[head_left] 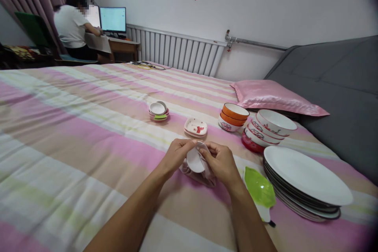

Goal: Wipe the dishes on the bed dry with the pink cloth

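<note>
My left fingers (pixel 188 147) and right fingers (pixel 208 156) clamp cloth (pixel 203 180) and the far edge of the small white dish (pixel 195 163), its length running back toward me.

Head view, facing forward — and down, near grip (pixel 222 160)

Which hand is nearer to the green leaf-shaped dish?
Right. The right hand is up and left of the green leaf-shaped dish in the picture; the left hand is farther left, across the small white dish.
</note>
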Demonstrator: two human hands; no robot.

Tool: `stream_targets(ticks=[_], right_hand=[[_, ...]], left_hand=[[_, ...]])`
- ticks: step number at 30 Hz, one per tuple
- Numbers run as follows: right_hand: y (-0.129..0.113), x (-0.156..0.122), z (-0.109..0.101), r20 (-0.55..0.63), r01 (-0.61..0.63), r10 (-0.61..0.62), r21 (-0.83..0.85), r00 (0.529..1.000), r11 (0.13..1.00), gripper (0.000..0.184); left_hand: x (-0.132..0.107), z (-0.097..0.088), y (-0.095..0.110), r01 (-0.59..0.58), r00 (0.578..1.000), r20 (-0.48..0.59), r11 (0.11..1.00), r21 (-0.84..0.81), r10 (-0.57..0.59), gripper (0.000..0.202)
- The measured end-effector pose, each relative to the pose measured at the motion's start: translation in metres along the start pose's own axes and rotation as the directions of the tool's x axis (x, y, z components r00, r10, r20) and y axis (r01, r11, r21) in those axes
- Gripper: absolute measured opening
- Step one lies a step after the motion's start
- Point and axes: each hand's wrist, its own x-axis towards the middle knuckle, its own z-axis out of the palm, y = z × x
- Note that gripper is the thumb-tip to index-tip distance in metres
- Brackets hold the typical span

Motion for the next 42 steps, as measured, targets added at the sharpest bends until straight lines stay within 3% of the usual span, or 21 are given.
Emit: stream_targets(ticks=[5, 9, 14, 19, 29, 37, 42], right_hand=[[0.006, 0.003, 0.000, -0.158, -0.069, 0.082, 0.083, 0.984, 0.994, 0.031], [0.010, 0.005, -0.001, -0.281, -0.063, 0.086, 0.092, 0.956, 0.994, 0.031], [0.012, 0.005, 0.000, -0.317, -0.048, 0.091, 0.140, 0.944, 0.989, 0.034], [0.014, 0.006, -0.001, -0.301, -0.033, 0.069, 0.122, 0.951, 0.992, 0.035], [0.012, 0.006, -0.001, -0.247, -0.019, 0.015, -0.012, 0.969, 1.000, 0.025], [0.003, 0.003, 0.003, -0.054, 0.046, -0.052, -0.114, 0.997, 0.992, 0.021], [-0.002, -0.001, 0.003, 0.023, 0.092, -0.089, -0.243, 0.996, 0.966, 0.021]], left_hand=[[-0.001, 0.006, 0.004, -0.066, 0.998, 0.016, 0.997, -0.045, 0.067, 0.040], [0.000, 0.011, 0.002, -0.007, 1.000, -0.025, 0.998, -0.065, 0.005, 0.055], [0.002, 0.014, -0.004, -0.113, 0.991, -0.082, 0.992, -0.061, 0.108, 0.057], [0.001, 0.013, -0.005, -0.183, 0.981, -0.075, 0.983, -0.012, 0.181, 0.052], [0.001, 0.009, -0.001, -0.138, 0.989, -0.060, 0.990, -0.011, 0.137, 0.048], [0.003, 0.000, -0.007, -0.180, 0.977, -0.058, 0.943, 0.280, 0.203, 0.031], [0.003, -0.003, -0.007, -0.188, 0.978, -0.021, 0.925, 0.329, 0.206, 0.030]])
